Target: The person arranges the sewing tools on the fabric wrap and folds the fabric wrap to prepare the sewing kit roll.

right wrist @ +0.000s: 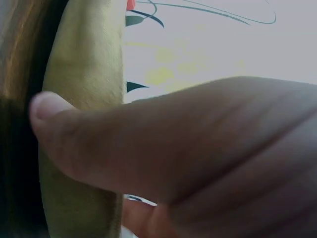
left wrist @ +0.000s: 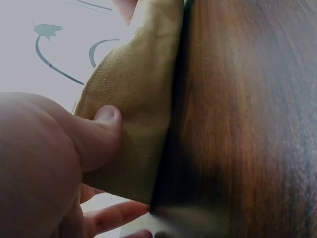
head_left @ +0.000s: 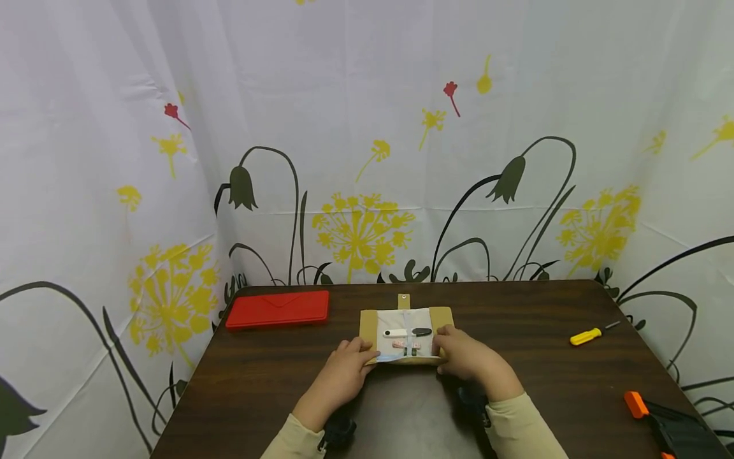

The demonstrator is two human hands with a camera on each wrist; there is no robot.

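A tan cloth pouch (head_left: 369,324) lies unfolded on the table, its white lining facing up and a snap tab (head_left: 404,301) pointing to the far side. A pale band crosses the lining over a slim white item (head_left: 394,333) with a dark end; small red-and-white pieces (head_left: 398,344) sit below. My left hand (head_left: 344,373) grips the near left corner, the thumb pressed on the tan cloth (left wrist: 136,94) in the left wrist view. My right hand (head_left: 476,358) pinches the near right edge, its thumb across the outer cloth (right wrist: 89,59) and its other fingers mostly hidden behind.
A flat red case (head_left: 278,309) lies at the table's far left. On the right is a screwdriver (head_left: 586,336) with a yellow handle, and nearer the right edge a black-and-orange tool (head_left: 679,428), partly out of view. A flowered curtain (head_left: 367,127) hangs behind the table.
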